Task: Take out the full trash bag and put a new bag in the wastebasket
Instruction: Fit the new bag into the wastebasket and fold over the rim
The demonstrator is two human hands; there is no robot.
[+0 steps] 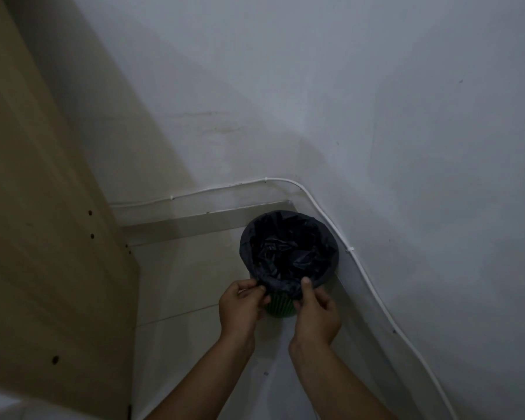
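The 2 forearms entered from the lower edge of the head view and converged on the near rim of the basket. The left hand (240,304) pinched the folded-over edge of the black trash bag (288,253) between thumb and fingers at the rim's near-left, and the right hand (315,313) pinched the same edge at the near-right, thumb on top of the plastic. Both hands lay about equally close to the rim, with a short span of bag edge between them. The bag's cuff was turned down over the mouth of the green wastebasket (281,307), whose ribbed wall showed only between the hands. The basket stood upright on the pale floor (194,292), directly ahead of and below the hands, its opening facing up, so any lift would run straight up along its vertical axis. The bag's interior was dark and its fill could not be judged. Beyond, the basket sat in the corner, near a white cable (361,262) clipped along the wall (376,101); a wooden panel (43,207) stood at left.
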